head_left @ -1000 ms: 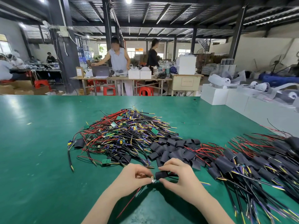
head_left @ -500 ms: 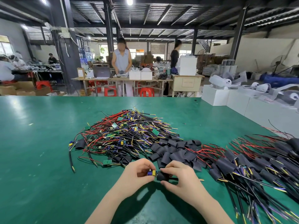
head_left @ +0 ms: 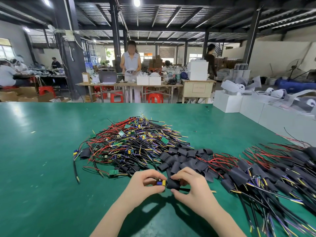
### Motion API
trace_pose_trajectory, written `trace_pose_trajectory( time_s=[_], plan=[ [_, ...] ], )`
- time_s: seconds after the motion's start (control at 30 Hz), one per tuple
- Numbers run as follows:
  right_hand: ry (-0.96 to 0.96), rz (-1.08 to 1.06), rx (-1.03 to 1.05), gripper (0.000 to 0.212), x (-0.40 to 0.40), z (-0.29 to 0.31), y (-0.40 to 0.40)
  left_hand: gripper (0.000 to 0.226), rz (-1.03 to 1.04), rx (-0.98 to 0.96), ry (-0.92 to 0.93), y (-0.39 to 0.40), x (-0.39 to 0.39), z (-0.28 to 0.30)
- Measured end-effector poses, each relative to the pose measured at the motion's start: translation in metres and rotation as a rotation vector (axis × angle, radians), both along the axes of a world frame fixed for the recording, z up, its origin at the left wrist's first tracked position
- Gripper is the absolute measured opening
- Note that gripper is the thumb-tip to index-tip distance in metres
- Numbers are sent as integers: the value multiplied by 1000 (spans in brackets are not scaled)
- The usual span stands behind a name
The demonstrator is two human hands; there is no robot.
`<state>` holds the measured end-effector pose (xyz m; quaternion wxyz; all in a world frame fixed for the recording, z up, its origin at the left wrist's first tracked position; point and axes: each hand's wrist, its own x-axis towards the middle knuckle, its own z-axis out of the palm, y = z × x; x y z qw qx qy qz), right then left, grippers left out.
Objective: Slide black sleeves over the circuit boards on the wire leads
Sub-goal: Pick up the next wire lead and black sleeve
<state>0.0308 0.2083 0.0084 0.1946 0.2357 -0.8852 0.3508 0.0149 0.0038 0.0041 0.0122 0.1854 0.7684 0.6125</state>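
A: What's the biggest thing in view?
B: The green surface (head_left: 42, 168), stretching from the near edge out toward the workshop floor.

A: And on it?
B: In the middle, a tangled heap of unsleeved wire leads (head_left: 126, 144) with small green circuit boards showing among red, black and yellow wires. To the right, a spread of sleeved leads (head_left: 266, 175), their boards covered in black. Between the two heaps lies a pile of loose black sleeves (head_left: 184, 159).

A: The hands?
B: Both are at the near edge, close together. The left hand (head_left: 145, 185) has its grip clamped on a circuit board (head_left: 161, 183) with blue and yellow parts, fingers curled round it. The right hand (head_left: 191, 187) pinches a black sleeve (head_left: 173, 184), thumb below, fingers above.

A: Where's that sleeve relative to the board?
B: Touching its right end; whether the board has entered it, I cannot tell.
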Motion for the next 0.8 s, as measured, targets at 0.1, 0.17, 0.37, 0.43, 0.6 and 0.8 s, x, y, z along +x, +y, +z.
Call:
trace_pose_trajectory(
  time_s=[0.1, 0.17, 0.37, 0.43, 0.6, 0.8],
  plan=[
    [-27, 0, -24, 28, 0, -1, -1, 25, 1, 3, 15, 0, 1, 2],
    [-52, 0, -24, 30, 0, -2, 1, 25, 3, -15, 27, 0, 1, 2],
    [-108, 1, 52, 26, -1, -2, 2, 27, 3, -40, 30, 1, 1, 3],
    [-101, -24, 30, 22, 0, -1, 1, 26, 13, -37, 40, 1, 1, 2],
    [-55, -66, -17, 19, 2, 1, -2, 18, 49, 37, -23, 2, 0, -1],
    [-37, -99, -30, 18, 2, -1, -4, 11, 67, 96, -91, 4, 0, -2]
  ],
)
